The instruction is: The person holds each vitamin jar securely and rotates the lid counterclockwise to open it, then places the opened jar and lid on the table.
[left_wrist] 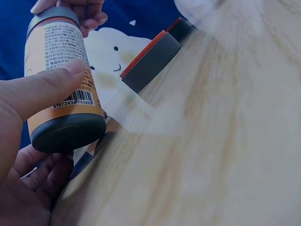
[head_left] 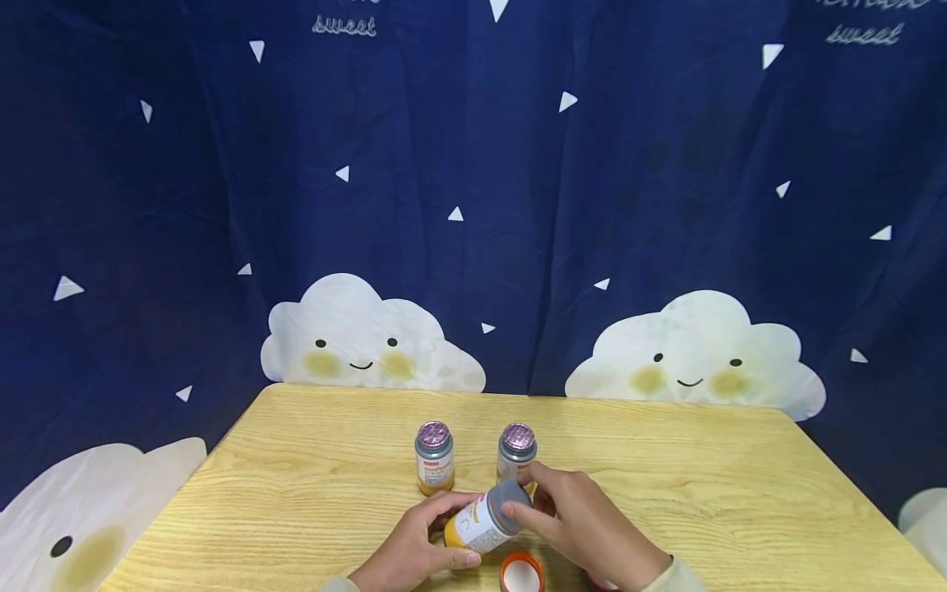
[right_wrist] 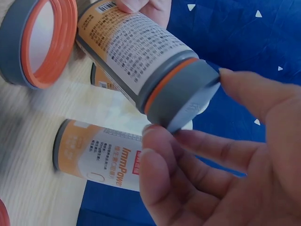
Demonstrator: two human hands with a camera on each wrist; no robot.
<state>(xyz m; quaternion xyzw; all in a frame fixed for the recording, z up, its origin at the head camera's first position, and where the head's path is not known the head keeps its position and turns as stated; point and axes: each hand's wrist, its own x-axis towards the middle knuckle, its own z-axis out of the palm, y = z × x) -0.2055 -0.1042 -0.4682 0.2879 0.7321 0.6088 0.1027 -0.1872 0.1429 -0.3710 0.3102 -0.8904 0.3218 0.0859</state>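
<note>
My left hand (head_left: 414, 544) grips the body of a supplement bottle (head_left: 473, 526), tilted with its grey cap up and to the right. In the left wrist view the thumb lies across the label near the barcode (left_wrist: 75, 99). My right hand (head_left: 580, 520) pinches the grey cap (right_wrist: 183, 96) between thumb and fingertips. An orange ring shows between cap and bottle neck. Behind my hands stand two capless bottles, a left bottle (head_left: 434, 469) and a right bottle (head_left: 510, 464), both with purple foil seals on top. Fingers of the right hand partly cover the right one.
A loose cap (head_left: 521, 574) with an orange rim and white inside lies on the wooden table (head_left: 311, 477) below the held bottle. Another reddish cap (head_left: 601, 580) is mostly hidden by my right forearm. A dark blue curtain (head_left: 518, 164) with clouds hangs behind the table.
</note>
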